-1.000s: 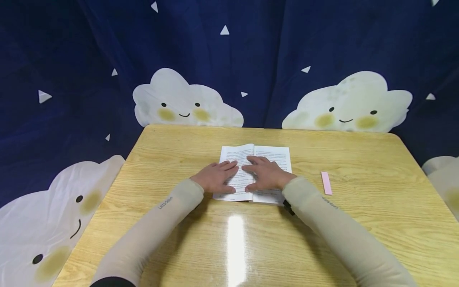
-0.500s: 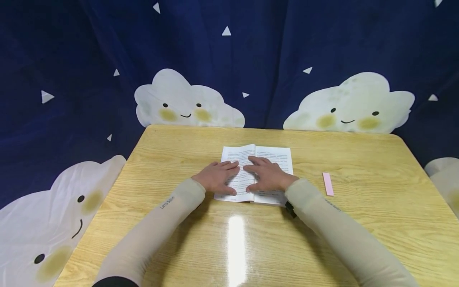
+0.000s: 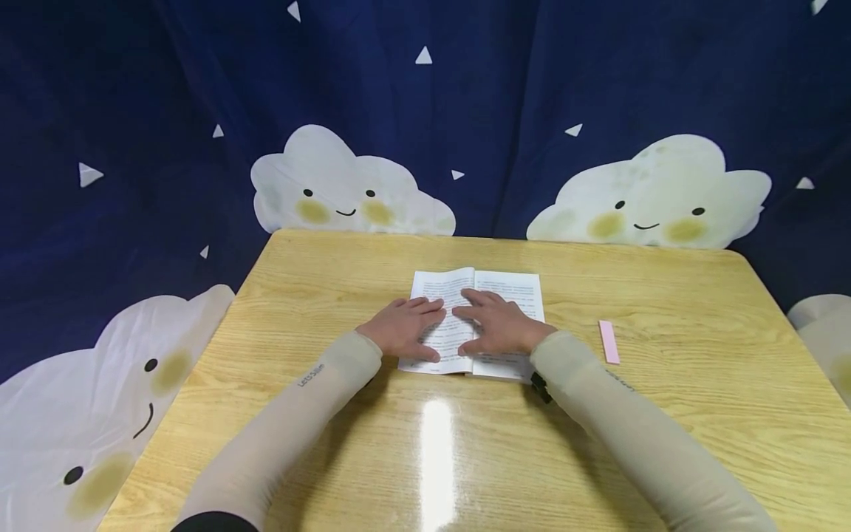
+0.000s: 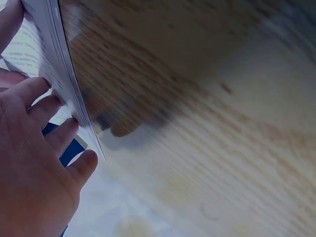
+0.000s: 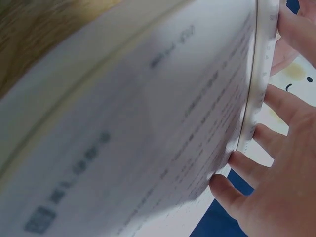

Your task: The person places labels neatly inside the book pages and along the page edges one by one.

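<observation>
An open book point(image 3: 448, 284) with printed pages lies flat on the wooden table. My left hand point(image 3: 404, 329) rests on its left page, fingers spread toward the middle. Across the right page and the centre fold lies my right hand point(image 3: 500, 325), its fingers also spread. In the left wrist view, the fingertips of the left hand point(image 4: 42, 148) touch the page near the outer edge of the book point(image 4: 54, 54). The right wrist view has the right hand point(image 5: 281, 173) with fingertips on the page by the fold. Neither hand grips anything.
A pink strip point(image 3: 609, 342) lies on the table point(image 3: 691, 332) to the right of the book. Behind the table hangs a dark blue curtain point(image 3: 492, 96) with white clouds and triangles. A bright light reflection shows on the table in front of the book.
</observation>
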Tool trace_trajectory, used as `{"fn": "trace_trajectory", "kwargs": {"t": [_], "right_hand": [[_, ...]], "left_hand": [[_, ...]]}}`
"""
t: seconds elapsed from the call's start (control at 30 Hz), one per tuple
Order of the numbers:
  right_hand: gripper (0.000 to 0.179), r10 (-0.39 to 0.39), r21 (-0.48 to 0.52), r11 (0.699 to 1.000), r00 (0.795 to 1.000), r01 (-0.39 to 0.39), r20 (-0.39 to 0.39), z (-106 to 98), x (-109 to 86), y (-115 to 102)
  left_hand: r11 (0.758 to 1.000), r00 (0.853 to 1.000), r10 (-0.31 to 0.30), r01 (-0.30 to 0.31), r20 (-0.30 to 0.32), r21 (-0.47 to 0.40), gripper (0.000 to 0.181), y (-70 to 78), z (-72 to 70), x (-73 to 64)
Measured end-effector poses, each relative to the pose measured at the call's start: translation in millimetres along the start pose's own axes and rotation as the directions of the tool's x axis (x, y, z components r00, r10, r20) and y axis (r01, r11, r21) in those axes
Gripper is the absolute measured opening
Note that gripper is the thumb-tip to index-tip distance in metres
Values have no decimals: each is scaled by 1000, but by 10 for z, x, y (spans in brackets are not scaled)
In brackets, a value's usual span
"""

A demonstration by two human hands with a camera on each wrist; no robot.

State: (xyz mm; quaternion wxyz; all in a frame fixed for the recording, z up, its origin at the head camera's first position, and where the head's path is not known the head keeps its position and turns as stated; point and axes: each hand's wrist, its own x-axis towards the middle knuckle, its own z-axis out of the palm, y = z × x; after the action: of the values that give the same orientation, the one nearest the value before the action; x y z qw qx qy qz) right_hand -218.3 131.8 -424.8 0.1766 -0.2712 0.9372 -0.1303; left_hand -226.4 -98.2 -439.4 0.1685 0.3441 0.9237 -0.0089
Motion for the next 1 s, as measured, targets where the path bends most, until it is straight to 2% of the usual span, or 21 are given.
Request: {"fn": "trace_trajectory", "kwargs": {"t": [0.13, 0.2, 0.33, 0.47, 0.6, 0.77, 0.9, 1.0], "right_hand": [[76, -15, 41, 999, 1000, 14, 19, -62, -19, 1], [74, -31, 62, 998, 1000, 31, 0, -96, -45, 33], [62, -99, 73, 991, 986, 110, -136, -178, -194, 183], [50, -110, 79, 988, 961, 135, -254, -281, -516, 383], [46, -46, 99, 992, 958, 76, -282, -367, -909, 571], [48, 56, 131, 991, 963, -22, -264, -381, -1364, 807], [45, 81, 93, 994, 951, -55, -298, -344, -1616, 977], [44, 82, 67, 996, 944, -64, -321, -322, -1722, 1070]], "left_hand": [[1000, 1000, -11, 11, 6, -4, 89, -10, -8, -13], [1000, 1000, -18, 18, 9, -6, 89, -15, -8, -17], [1000, 1000, -21, 21, 6, -12, 89, -13, -4, -16], [1000, 1000, -16, 16, 1, -14, 89, -3, 9, 0], [999, 1000, -16, 16, 5, -32, 88, 2, 26, 12], [998, 1000, -8, 9, 9, -60, 88, 10, 23, 13], [999, 1000, -19, 19, 10, -49, 89, 6, 19, 9], [998, 1000, -24, 24, 8, -51, 89, -10, 19, 3]]}}
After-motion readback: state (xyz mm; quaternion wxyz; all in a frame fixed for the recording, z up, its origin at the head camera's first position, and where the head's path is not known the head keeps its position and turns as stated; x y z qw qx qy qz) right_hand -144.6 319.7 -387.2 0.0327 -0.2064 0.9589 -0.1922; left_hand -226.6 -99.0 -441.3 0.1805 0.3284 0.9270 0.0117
